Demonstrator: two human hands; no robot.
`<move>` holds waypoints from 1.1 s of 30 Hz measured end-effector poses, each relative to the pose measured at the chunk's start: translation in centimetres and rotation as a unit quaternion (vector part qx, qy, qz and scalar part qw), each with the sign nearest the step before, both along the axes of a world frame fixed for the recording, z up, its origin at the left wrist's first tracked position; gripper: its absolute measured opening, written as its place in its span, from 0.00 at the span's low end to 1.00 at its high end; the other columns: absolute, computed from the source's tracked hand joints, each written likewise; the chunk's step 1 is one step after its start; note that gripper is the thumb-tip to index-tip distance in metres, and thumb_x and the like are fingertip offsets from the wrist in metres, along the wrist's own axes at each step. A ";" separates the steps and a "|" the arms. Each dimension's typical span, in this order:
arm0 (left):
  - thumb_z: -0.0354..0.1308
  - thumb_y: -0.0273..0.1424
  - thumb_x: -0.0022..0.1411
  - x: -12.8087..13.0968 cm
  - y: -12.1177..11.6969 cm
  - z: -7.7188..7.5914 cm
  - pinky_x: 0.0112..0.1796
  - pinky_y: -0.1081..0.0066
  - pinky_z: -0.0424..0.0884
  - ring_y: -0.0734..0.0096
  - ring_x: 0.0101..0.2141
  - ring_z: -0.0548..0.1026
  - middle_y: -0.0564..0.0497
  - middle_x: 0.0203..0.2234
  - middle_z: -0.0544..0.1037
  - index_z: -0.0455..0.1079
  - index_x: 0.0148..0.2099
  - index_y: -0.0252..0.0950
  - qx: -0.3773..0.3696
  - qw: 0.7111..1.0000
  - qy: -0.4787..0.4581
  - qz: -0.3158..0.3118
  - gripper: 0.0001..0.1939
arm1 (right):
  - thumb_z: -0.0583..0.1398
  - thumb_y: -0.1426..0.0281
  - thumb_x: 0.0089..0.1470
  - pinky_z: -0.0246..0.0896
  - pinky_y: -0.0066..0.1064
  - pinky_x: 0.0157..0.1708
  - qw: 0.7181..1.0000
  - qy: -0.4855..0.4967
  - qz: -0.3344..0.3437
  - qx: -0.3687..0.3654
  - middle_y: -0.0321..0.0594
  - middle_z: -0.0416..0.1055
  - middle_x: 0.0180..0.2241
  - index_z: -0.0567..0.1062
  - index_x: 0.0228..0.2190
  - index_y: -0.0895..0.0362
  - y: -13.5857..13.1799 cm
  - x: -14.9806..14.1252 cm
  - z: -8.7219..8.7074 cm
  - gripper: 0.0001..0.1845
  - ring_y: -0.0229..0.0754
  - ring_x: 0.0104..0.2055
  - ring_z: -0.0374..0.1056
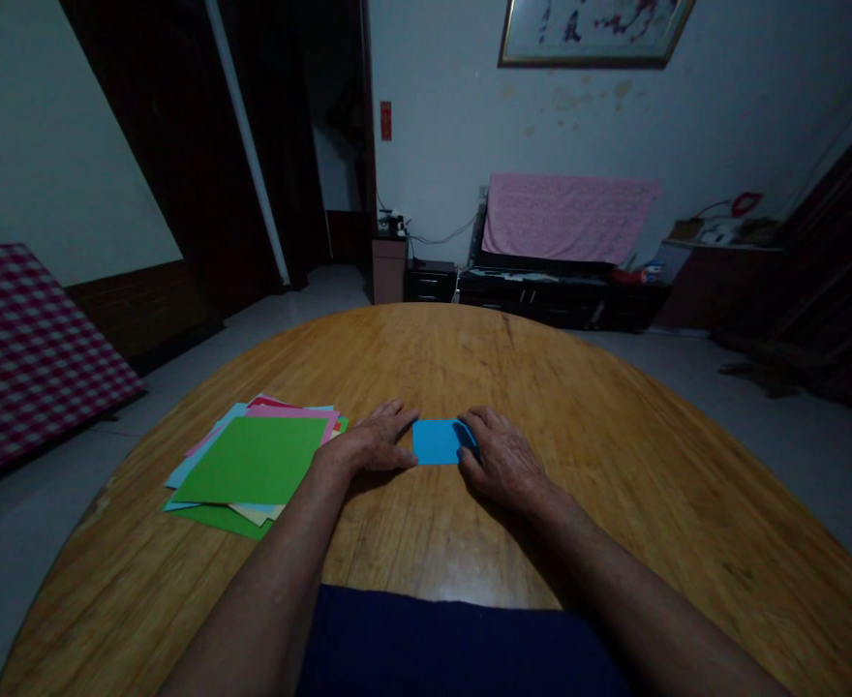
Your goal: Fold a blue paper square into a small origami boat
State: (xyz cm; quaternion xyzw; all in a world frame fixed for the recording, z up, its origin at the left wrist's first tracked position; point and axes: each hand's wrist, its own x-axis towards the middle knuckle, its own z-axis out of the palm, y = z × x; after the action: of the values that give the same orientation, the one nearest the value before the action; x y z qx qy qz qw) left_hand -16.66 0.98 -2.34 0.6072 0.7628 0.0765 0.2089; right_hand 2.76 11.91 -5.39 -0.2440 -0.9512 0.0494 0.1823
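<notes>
A small blue sheet of paper (437, 442) lies on the wooden table in front of me, its long side running left to right. My left hand (382, 440) rests at its left edge, fingers stretched out, with a fingertip by the upper corner and the thumb by the lower one. At the opposite edge, my right hand (502, 455) has thumb and fingers on the corners, and the paper looks darker there, as if raised or shaded. My right palm hides part of that end. Whether the paper is folded in layers I cannot tell.
Left of my left arm, a loose stack of coloured paper (256, 460) lies with a green sheet on top. The round wooden table (433, 358) has its curved far edge before a low black cabinet (534, 295). A checkered cloth (26, 358) hangs at the far left.
</notes>
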 end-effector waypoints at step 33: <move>0.57 0.40 0.47 0.0 0.3 0.3 0.59 0.54 0.51 0.49 0.63 0.47 0.39 0.65 0.48 0.54 0.64 0.37 0.009 1.000 0.007 0.011 0.41 | 0.57 0.74 0.42 0.55 0.31 0.28 0.990 -0.030 0.012 -0.135 0.42 0.72 0.33 0.72 0.37 0.56 2.1 -2.1 1.9 0.15 0.42 0.31 0.65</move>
State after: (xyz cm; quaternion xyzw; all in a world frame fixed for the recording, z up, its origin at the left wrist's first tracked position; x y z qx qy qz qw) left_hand -16.61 1.31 -2.02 0.6015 0.7700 0.0812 0.1968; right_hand 0.62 13.97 -3.48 -0.2565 -0.9436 0.1725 0.1184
